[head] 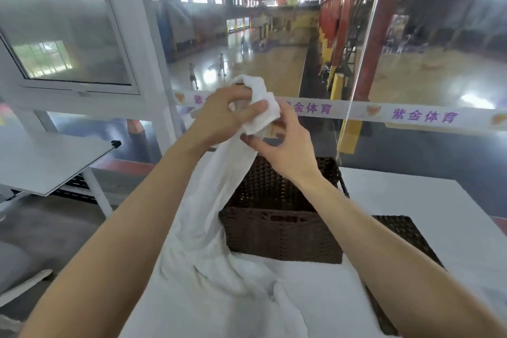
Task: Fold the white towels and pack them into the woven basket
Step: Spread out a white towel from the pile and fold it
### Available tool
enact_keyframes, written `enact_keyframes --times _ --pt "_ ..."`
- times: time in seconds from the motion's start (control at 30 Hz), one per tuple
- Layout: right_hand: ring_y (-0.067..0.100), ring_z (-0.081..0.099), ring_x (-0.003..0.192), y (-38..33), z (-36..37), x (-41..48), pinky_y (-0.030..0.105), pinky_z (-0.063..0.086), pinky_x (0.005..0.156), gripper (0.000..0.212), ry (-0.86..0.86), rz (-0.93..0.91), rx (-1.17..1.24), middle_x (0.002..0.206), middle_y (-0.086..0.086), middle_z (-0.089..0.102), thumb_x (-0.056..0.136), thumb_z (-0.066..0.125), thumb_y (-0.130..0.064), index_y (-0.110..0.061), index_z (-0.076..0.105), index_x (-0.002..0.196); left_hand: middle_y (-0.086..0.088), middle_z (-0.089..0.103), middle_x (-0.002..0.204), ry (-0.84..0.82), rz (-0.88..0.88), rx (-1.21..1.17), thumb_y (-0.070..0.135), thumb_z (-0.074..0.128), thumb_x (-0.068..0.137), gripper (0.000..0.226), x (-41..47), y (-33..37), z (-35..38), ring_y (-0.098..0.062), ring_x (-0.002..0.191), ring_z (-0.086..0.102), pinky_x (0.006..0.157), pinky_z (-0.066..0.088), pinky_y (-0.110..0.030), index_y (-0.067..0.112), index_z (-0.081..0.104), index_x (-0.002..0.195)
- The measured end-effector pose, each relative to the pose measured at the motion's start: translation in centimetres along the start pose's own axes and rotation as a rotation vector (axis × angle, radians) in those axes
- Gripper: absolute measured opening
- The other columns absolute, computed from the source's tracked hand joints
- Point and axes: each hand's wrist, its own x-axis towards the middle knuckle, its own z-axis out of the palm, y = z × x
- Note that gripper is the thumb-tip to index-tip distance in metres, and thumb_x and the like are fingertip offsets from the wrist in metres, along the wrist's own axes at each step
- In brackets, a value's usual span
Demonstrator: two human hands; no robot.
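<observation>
Both hands are raised above the table with one white towel (pixel 208 217) between them. My left hand (pixel 223 115) grips the bunched top end of the towel. My right hand (pixel 285 145) pinches the cloth just below that bunch. From there the towel hangs down to the table and pools in loose folds at the near left. Behind the hanging cloth stands the dark brown woven basket (pixel 282 230), whose open top is partly hidden by my arms and the towel.
The white table (pixel 411 200) carries a flat dark woven lid (pixel 406 230) to the right of the basket. A second white table (pixel 46 159) stands at the left. Behind the table is a glass wall with a banner strip (pixel 411 115).
</observation>
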Motion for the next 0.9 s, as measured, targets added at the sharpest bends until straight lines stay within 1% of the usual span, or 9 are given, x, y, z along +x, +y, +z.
enact_keyframes --times 0.1,0.17,0.23,0.3,0.43,0.5,0.63,0.77,0.9 --pt "0.005 0.064 0.070 -2.6 -5.6 3.1 0.027 0.044 0.061 0.016 0.227 -0.073 -0.092 0.082 -0.003 0.072 0.093 0.074 -0.025 -0.013 0.070 0.102 0.028 0.075 0.107 -0.028 0.106 -0.072 0.035 0.056 0.108 0.030 1.6 3.6 2.5 0.007 0.109 0.065 0.100 0.046 -0.019 0.050 0.078 0.095" --pt "0.003 0.058 0.055 -2.3 -9.6 4.0 0.026 0.038 0.054 0.027 0.268 0.002 -0.117 0.064 -0.004 0.064 0.100 0.070 -0.028 -0.014 0.066 0.078 0.011 0.071 0.128 0.098 0.202 -0.050 0.031 0.064 0.100 0.021 2.8 3.5 4.1 -0.008 0.125 0.062 0.111 0.046 -0.026 0.032 0.072 0.120" --pt "0.004 0.068 0.068 -2.4 -13.3 3.2 0.025 0.051 0.061 0.022 0.215 0.041 -0.065 0.076 -0.002 0.072 0.103 0.068 -0.031 -0.019 0.069 0.085 0.003 0.056 0.144 0.105 0.223 0.059 0.033 0.082 0.085 0.064 3.5 2.9 6.0 -0.012 0.132 0.054 0.101 0.046 -0.015 0.027 0.053 0.142" --pt "0.004 0.074 0.082 -2.4 -16.4 1.8 0.027 0.060 0.074 0.011 0.138 0.066 0.008 0.091 -0.004 0.077 0.105 0.067 -0.028 -0.027 0.071 0.095 0.013 0.050 0.145 -0.092 0.072 0.091 0.031 0.093 0.081 0.091 3.3 2.7 9.0 -0.005 0.129 0.053 0.090 0.041 -0.006 0.035 0.039 0.154" --pt "0.026 0.075 0.102 -1.3 -22.2 -0.7 0.054 0.063 0.092 0.009 0.079 0.116 -0.019 0.104 0.003 0.077 0.104 0.063 -0.036 -0.037 0.071 0.100 0.017 0.063 0.095 -0.342 -0.022 0.196 0.046 0.083 0.089 0.033 2.5 2.7 14.9 -0.009 0.086 0.061 0.071 0.044 -0.024 0.030 0.062 0.110" --pt "0.029 0.073 0.106 -0.6 -25.6 -1.8 0.057 0.063 0.090 0.012 0.099 0.142 -0.063 0.110 0.002 0.076 0.102 0.061 -0.041 -0.033 0.069 0.106 0.020 0.066 0.098 -0.275 -0.027 0.144 0.050 0.085 0.088 0.035 2.4 4.4 16.8 -0.001 0.086 0.061 0.072 0.047 -0.022 0.032 0.065 0.111" --pt "0.019 0.071 0.102 0.1 -32.8 -4.8 0.033 0.062 0.073 0.014 0.258 0.186 -0.099 0.107 -0.006 0.073 0.107 0.060 -0.031 -0.023 0.064 0.117 0.008 0.077 0.098 -0.155 0.031 0.046 0.037 0.088 0.089 0.026 3.1 9.0 19.6 -0.006 0.088 0.069 0.082 0.054 -0.033 0.022 0.077 0.107" --pt "0.019 0.074 0.102 2.0 -40.0 -8.5 0.045 0.065 0.088 0.012 0.288 0.270 -0.109 0.106 -0.004 0.077 0.098 0.070 -0.022 -0.032 0.069 0.105 -0.008 0.072 0.092 -0.143 0.066 0.168 0.037 0.087 0.089 0.034 3.1 11.8 23.8 -0.022 0.082 0.065 0.070 0.041 -0.035 0.010 0.067 0.094" --pt "0.011 0.071 0.107 3.4 -44.4 -12.2 0.044 0.064 0.092 0.027 0.232 0.282 -0.017 0.113 -0.004 0.074 0.091 0.082 -0.018 -0.026 0.067 0.112 -0.012 0.060 0.076 -0.175 0.108 0.221 0.029 0.086 0.091 0.041 1.0 14.5 29.2 -0.015 0.065 0.047 0.061 0.028 -0.031 0.007 0.054 0.079"
